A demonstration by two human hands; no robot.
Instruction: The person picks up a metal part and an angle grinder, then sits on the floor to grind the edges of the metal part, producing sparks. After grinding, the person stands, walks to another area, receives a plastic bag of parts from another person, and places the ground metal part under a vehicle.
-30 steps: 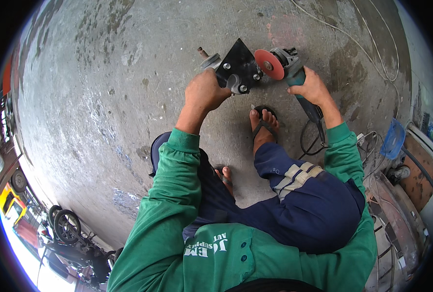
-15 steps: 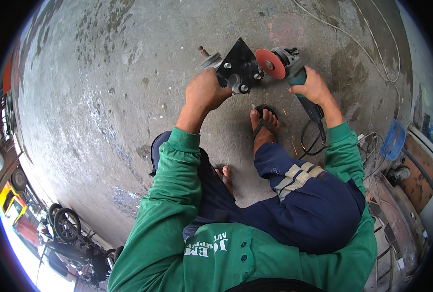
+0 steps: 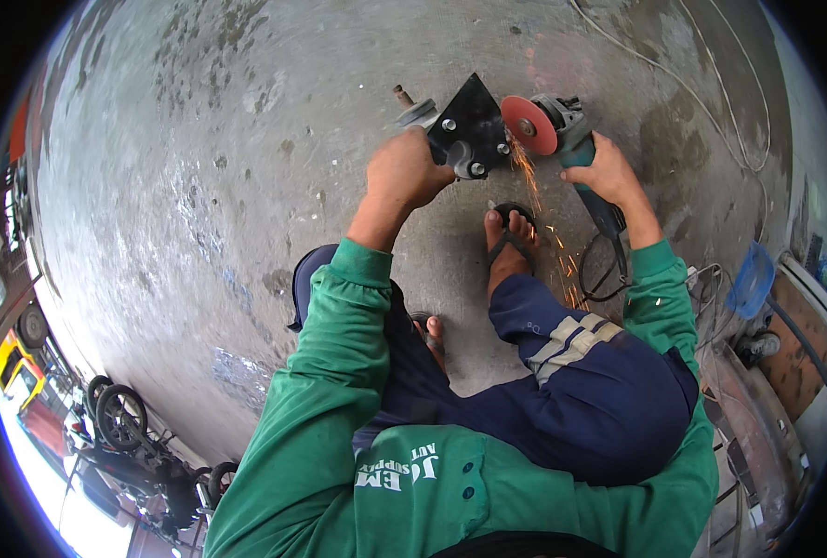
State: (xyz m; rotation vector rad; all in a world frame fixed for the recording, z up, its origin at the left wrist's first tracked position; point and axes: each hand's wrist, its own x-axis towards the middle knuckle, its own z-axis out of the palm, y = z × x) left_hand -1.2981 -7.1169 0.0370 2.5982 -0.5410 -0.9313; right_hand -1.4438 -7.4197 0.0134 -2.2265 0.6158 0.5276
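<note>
My left hand [image 3: 408, 171] is closed on a black metal bracket [image 3: 472, 116], a flat plate with several bolts through it and a grey cylindrical part at its far left. In my right hand [image 3: 608, 175] is an angle grinder [image 3: 573, 149] with a green body, gripped round its handle. Its red disc [image 3: 529, 126] meets the right edge of the bracket near a bolt, though the exact contact point is hidden. Orange sparks [image 3: 525, 167] stream from there toward me, past my right foot [image 3: 511, 244]. The fingers of my left hand are partly hidden behind the bracket.
A black power cord [image 3: 608, 296] loops beside my right knee. White cables [image 3: 688, 84] lie across the concrete floor [image 3: 199, 139] at the far right. A blue plastic basket [image 3: 753, 279] stands at the right. Motorcycles [image 3: 120, 418] are parked at the lower left.
A dense stream of sparks now comes off the disc, where only a few showed before. Both hands, the bracket and the grinder appear shifted slightly right.
</note>
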